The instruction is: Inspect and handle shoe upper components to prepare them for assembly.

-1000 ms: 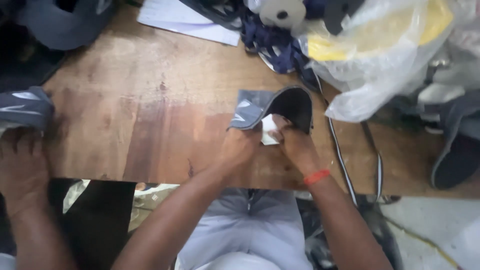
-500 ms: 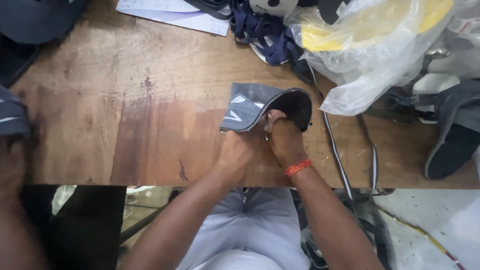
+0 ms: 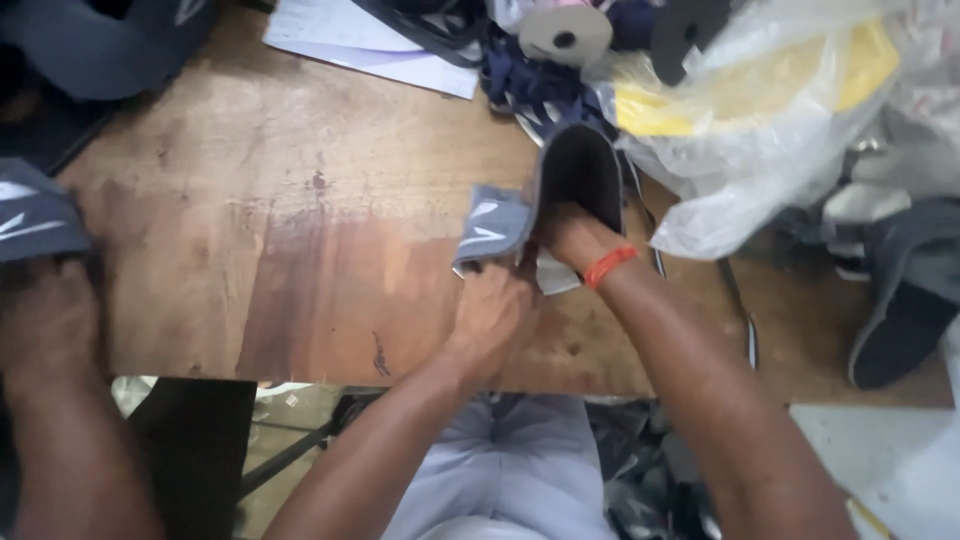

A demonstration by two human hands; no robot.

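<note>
The person holds a grey shoe upper over the far middle part of the wooden table. The left hand is closed on the near edge of the upper, at its grey side panel with light stripes, and the knuckles face the camera. The right hand goes into the dark opening of the upper, so its fingers are hidden inside; I cannot tell if they are bent or straight, but the hand carries the upper from within. An orange band sits on the right wrist. A small white piece shows just under the upper, between the two hands, touching both. The upper stands tilted, its dark inner side turned toward the camera, and its low part is near the table top; whether it touches the wood I cannot tell. Behind the upper lies a heap of dark blue pieces, and just to the right of it a big clear plastic bag with something yellow inside. A white sheet of paper lies at the far edge of the table. At the left edge another person's hand rests on the table, near a second grey piece with light stripes, well apart from the upper.
</note>
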